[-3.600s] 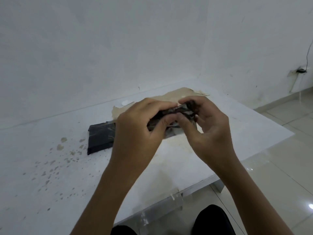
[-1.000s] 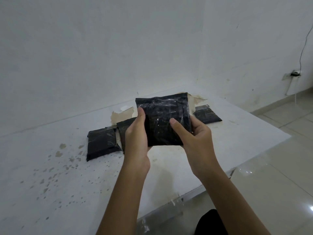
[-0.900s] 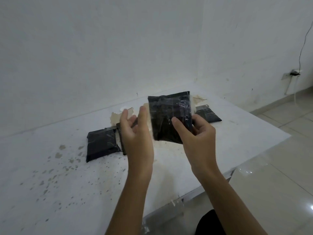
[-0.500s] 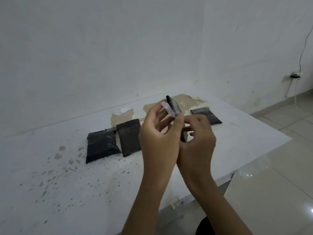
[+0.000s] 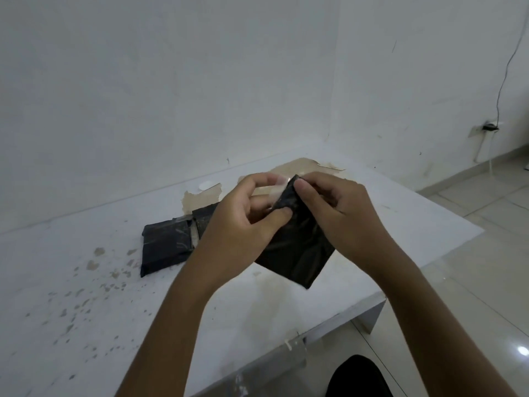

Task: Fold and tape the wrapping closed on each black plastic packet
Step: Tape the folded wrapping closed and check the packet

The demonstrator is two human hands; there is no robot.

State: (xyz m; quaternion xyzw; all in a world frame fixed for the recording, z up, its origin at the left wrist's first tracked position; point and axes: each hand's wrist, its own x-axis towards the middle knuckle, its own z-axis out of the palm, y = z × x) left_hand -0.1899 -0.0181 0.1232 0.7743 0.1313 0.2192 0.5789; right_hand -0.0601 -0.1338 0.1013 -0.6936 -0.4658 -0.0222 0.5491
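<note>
Both hands are up over the table point(image 5: 400, 224), and between them hangs the packet point(image 5: 294, 247), black and crinkled, tilted so one corner points down toward the table's near edge. It is off the table, in the air. The left hand point(image 5: 246, 222) has its thumb pressed against the packet's upper left face, fingers curled round behind, and a pale, translucent strip of tape point(image 5: 276, 190) shows between those fingers and the packet's top corner. The tape looks stuck along the packet's upper edge, though exactly where it ends is hard to tell. The right hand point(image 5: 340, 213) pinches that same top corner, thumb on the near face, the other fingers folded behind the black plastic. So both hands are closed on the packet, one on each side of its top. Beyond the left hand, flat on the table, lies a second packet point(image 5: 166, 247), wrapped and shiny, and just beside it, touching or nearly touching, a third packet point(image 5: 204, 220), mostly hidden by the left hand. Behind the packets the table's white skin is peeled away to a tan patch point(image 5: 200, 199), reaching to the far corner against the wall point(image 5: 171, 81). Brown flecks scatter over the table on the left side of the second packet. A dark shape point(image 5: 357, 376), blurry, sits below the table's near edge.
</note>
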